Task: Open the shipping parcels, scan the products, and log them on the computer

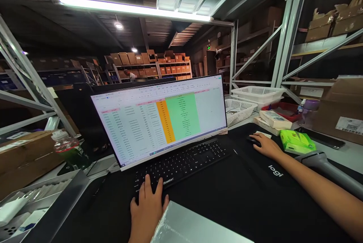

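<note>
My left hand (148, 204) lies with its fingers spread over the lower left keys of a black keyboard (181, 163). Over on the right, my right hand (265, 145) rests on a black computer mouse (253, 141), its fingers laid over it. Behind the keyboard stands a monitor (141, 129) lit with a spreadsheet that has an orange and a green column. A silvery flat box or packet (195, 226) sits at the bottom edge, close by my left wrist; its lower part is out of frame.
A barcode scanner (320, 163) lies near my right forearm, beside a green tissue pack (297, 141). White baskets (241, 110) and a cardboard box (340, 110) stand behind. At left are a bottle (68, 150) and a grey tray (61, 201). Metal shelf posts (286, 38) frame the desk.
</note>
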A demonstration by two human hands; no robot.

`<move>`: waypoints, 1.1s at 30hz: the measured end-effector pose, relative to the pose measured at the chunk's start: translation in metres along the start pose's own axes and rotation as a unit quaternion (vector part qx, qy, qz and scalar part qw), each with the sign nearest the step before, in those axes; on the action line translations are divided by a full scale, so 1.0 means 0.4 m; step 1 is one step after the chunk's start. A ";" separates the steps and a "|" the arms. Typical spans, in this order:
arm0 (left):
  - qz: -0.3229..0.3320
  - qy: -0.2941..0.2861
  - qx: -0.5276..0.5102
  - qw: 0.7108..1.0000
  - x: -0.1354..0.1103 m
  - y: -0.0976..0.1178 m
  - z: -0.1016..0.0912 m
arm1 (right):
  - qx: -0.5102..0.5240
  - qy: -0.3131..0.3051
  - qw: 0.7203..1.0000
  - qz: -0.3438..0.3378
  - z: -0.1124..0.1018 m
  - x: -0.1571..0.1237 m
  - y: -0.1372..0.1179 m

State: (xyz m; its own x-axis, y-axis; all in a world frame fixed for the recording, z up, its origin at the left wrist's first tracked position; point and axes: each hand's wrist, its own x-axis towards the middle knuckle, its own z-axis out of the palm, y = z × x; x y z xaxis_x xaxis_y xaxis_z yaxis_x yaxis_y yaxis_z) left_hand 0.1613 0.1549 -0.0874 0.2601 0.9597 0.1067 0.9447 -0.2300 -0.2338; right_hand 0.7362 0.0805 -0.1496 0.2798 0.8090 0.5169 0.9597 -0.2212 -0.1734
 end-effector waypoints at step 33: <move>0.038 0.010 -0.004 0.999 -0.003 0.002 -0.009 | 0.010 0.007 1.000 -0.007 -0.020 0.001 0.001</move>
State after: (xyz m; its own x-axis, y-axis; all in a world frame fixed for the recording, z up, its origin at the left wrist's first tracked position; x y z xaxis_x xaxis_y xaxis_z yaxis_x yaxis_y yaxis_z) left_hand 0.1625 0.1528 -0.0845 0.3352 0.9358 0.1091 0.9236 -0.3036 -0.2340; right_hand 0.7371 0.0762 -0.1429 0.2665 0.8047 0.5304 0.9629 -0.1982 -0.1832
